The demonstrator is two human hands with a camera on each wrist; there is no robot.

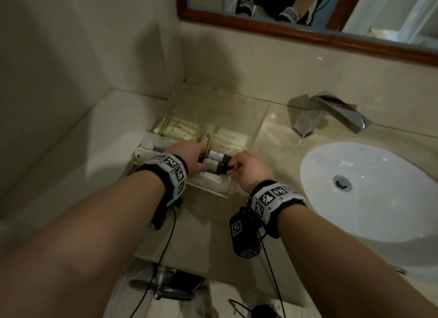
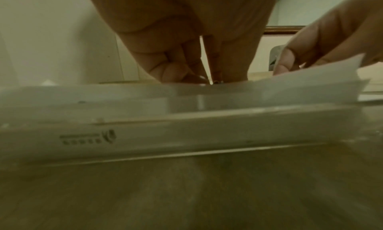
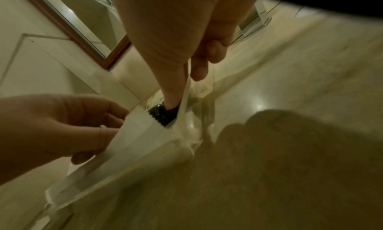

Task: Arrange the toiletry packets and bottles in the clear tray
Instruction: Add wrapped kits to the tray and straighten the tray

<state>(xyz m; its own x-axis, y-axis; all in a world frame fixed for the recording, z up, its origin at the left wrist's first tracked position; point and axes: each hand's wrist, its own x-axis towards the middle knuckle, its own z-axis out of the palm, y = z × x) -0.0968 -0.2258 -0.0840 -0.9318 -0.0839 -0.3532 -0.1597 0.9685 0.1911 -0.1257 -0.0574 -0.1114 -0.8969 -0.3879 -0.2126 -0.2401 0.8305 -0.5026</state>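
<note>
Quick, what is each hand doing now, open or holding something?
Left hand: holds the bottles in the tray.
Right hand: pinches the bottles' dark caps.

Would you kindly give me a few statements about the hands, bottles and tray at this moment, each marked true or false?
1. The two small bottles lie on their sides between both hands. True.
2. The clear tray sits inside the white sink basin. False: it stands on the counter in the corner, left of the basin.
3. The right hand is at the bottles' dark caps. True.
4. The left hand rests flat on the faucet. False: it holds the bottles' other end, over the tray.
5. Pale packets lie flat in the tray beyond the bottles. True.
6. The mirror frame is white plastic. False: it is brown wood.
</note>
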